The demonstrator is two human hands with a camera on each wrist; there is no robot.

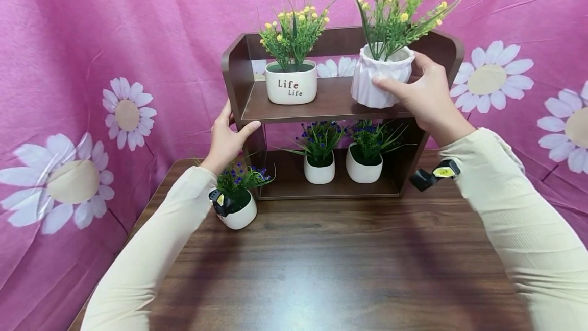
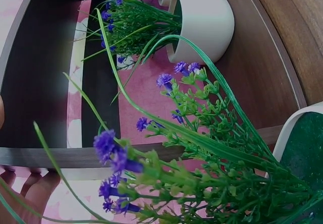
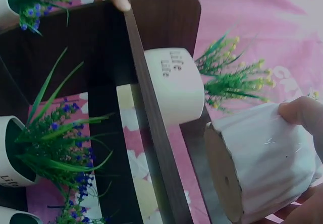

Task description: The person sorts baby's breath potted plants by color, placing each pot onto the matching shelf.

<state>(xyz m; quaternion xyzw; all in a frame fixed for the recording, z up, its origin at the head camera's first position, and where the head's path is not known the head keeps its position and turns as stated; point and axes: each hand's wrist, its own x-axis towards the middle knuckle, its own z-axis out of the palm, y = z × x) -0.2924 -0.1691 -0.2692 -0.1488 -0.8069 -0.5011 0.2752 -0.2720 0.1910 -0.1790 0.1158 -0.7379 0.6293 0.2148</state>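
In the head view my right hand (image 1: pixel 429 93) grips a white pleated flowerpot (image 1: pixel 374 80) with yellow flowers, thumb on its front. The right wrist view shows the base of this flowerpot (image 3: pixel 224 176) tilted toward the camera, over the upper shelf. My left hand (image 1: pixel 227 137) holds the left side of the brown wooden shelf (image 1: pixel 331 98), its thumb at the front edge and its other fingers behind the side panel. A white "Life" pot (image 1: pixel 291 88) with yellow flowers stands on the upper shelf, left of the gripped flowerpot.
Two white pots with blue-purple flowers, one left (image 1: pixel 320 170) and one right (image 1: pixel 364 165), stand on the lower shelf. A similar pot (image 1: pixel 241 216) sits on the wooden table (image 1: pixel 294 259) below my left wrist. Behind hangs a pink curtain (image 1: pixel 184 29) with white daisies.
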